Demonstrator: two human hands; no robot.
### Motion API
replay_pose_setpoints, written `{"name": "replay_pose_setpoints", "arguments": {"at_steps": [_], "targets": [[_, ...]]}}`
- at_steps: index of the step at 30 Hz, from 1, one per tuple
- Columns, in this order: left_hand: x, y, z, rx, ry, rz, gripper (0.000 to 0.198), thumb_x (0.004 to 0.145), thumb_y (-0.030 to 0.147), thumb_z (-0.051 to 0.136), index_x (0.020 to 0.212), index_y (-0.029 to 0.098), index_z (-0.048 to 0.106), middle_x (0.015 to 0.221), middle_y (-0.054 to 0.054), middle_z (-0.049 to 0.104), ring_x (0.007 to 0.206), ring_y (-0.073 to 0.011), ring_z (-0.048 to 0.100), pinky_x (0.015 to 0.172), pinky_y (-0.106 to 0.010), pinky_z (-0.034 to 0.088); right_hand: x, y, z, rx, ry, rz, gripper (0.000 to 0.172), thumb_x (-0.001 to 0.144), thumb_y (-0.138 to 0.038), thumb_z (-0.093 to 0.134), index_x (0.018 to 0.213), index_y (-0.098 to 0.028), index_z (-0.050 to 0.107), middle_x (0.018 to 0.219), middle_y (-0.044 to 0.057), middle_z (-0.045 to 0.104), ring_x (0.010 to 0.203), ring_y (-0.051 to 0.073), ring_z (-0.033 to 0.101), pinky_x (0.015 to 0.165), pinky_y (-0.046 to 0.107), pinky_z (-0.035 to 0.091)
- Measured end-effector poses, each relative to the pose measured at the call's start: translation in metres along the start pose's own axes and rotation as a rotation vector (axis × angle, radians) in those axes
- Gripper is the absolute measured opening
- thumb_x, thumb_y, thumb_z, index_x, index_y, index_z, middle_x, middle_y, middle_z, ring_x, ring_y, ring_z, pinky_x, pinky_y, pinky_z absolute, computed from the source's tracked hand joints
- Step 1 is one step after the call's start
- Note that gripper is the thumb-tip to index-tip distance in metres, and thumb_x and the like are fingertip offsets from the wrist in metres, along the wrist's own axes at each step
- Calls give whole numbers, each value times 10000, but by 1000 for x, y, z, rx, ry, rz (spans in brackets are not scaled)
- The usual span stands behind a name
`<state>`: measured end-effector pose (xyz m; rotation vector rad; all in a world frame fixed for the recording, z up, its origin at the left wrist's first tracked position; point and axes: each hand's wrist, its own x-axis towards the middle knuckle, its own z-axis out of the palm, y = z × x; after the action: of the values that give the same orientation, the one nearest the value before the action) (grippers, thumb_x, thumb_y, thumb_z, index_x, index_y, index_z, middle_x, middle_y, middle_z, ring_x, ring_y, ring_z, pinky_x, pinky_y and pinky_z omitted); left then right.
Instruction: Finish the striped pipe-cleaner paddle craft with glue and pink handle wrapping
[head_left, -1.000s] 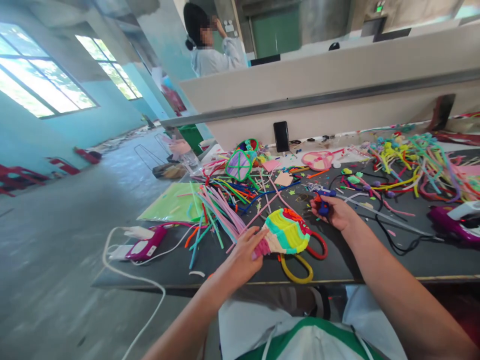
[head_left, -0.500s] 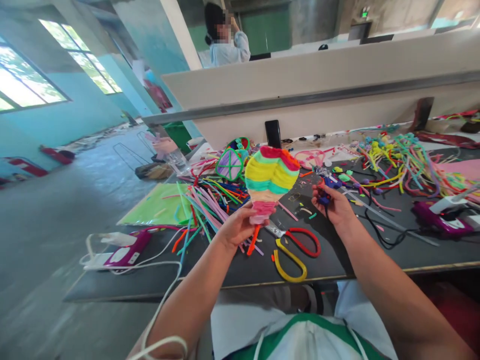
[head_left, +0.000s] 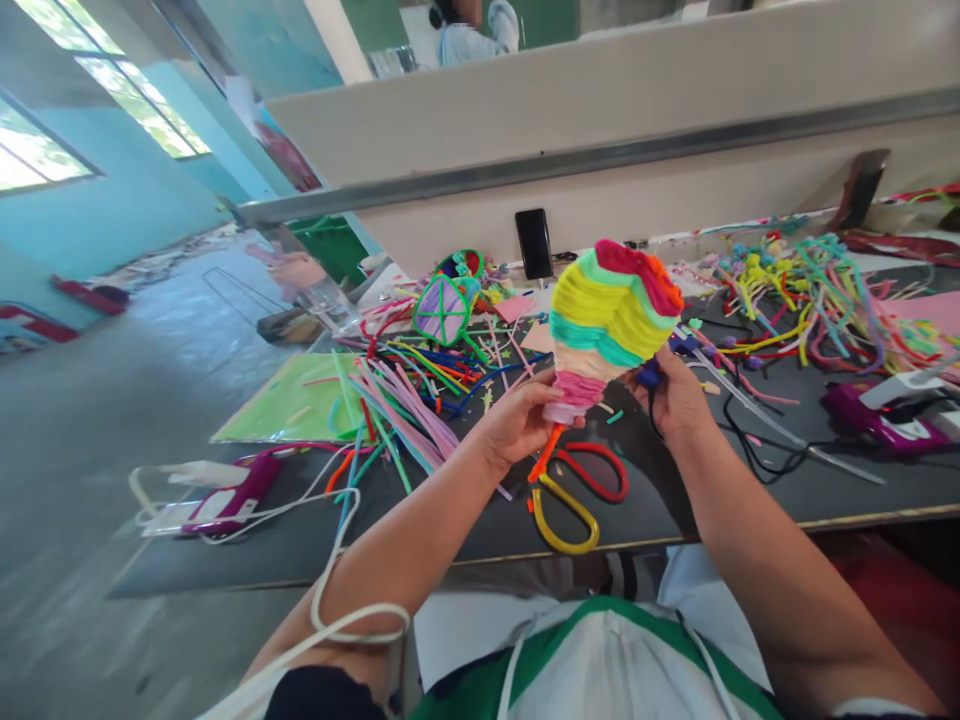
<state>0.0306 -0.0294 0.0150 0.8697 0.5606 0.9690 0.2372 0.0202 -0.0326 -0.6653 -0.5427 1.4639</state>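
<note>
My left hand [head_left: 517, 425] is closed round the pink neck of a striped pipe-cleaner fan [head_left: 607, 305], held upright above the dark table [head_left: 465, 530]. The fan has yellow, teal, pink and red bands, and an orange stem sticks out below my fingers. My right hand [head_left: 675, 395] is closed on a blue glue gun [head_left: 679, 345], right behind the fan's lower right edge. Its black cord trails off to the right. Scissors with red and yellow handles [head_left: 574, 490] lie on the table under the fan.
Loose pipe cleaners [head_left: 409, 400] cover the table's middle and right [head_left: 817, 290]. A green sheet [head_left: 289, 400], a magenta glue gun [head_left: 225, 495] with white cable, a second one [head_left: 877, 415], a standing phone [head_left: 533, 243] and a round purple-green piece [head_left: 442, 308] are about. A person stands beyond the partition.
My left hand picked the striped fan up off the table and raised it upright toward my right hand. The scissors that lay under it now show.
</note>
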Motion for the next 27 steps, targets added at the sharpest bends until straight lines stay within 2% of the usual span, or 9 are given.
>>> {"name": "replay_pose_setpoints", "arguments": {"at_steps": [5,8,11,15,20,23,27], "targets": [[-32,13,4,-39,85,83,344,692,131,588,1030,109,648,989,-126,702,881,-240,669,680,-330,556,6,0,-5,-179,153,21,220,779,-417,657,822,-214,584,669,-41,634,550,95,579,447,201,458],[-65,21,-7,-62,213,141,355,691,134,593,1041,129,651,1005,-121,708,886,-252,673,697,-368,567,1,-6,-7,-232,175,92,210,813,-431,624,819,-227,572,632,-54,614,483,86,536,394,197,403],[-101,24,-22,-96,324,192,390,671,130,607,1057,154,649,1026,-119,709,928,-278,670,705,-393,575,-12,-18,-12,-344,184,233,228,822,-438,632,790,-222,567,599,-50,610,408,74,475,354,190,353],[-136,16,-39,-122,392,195,409,662,140,623,1069,160,647,1032,-130,705,936,-302,666,694,-416,578,-33,-42,-26,-478,161,399,209,815,-396,660,776,-208,578,569,-47,606,360,55,419,320,164,309],[-154,3,-48,-155,457,168,385,679,138,617,1060,175,655,1060,-120,699,978,-316,653,691,-413,577,-49,-63,-45,-572,95,596,119,750,-191,721,846,-165,655,601,-11,647,400,69,500,322,152,375],[-157,-3,-49,-161,448,129,352,689,142,610,1037,153,665,1093,-140,689,995,-313,648,716,-406,578,-49,-66,-57,-601,87,674,121,737,-180,730,835,-168,660,626,5,677,417,84,540,367,182,468],[-156,-9,-48,-178,468,102,336,670,127,613,999,143,679,1051,-138,704,963,-301,658,718,-401,582,-41,-68,-71,-647,-4,747,185,693,-193,780,820,-150,652,612,23,687,467,113,609,479,236,566]]}}
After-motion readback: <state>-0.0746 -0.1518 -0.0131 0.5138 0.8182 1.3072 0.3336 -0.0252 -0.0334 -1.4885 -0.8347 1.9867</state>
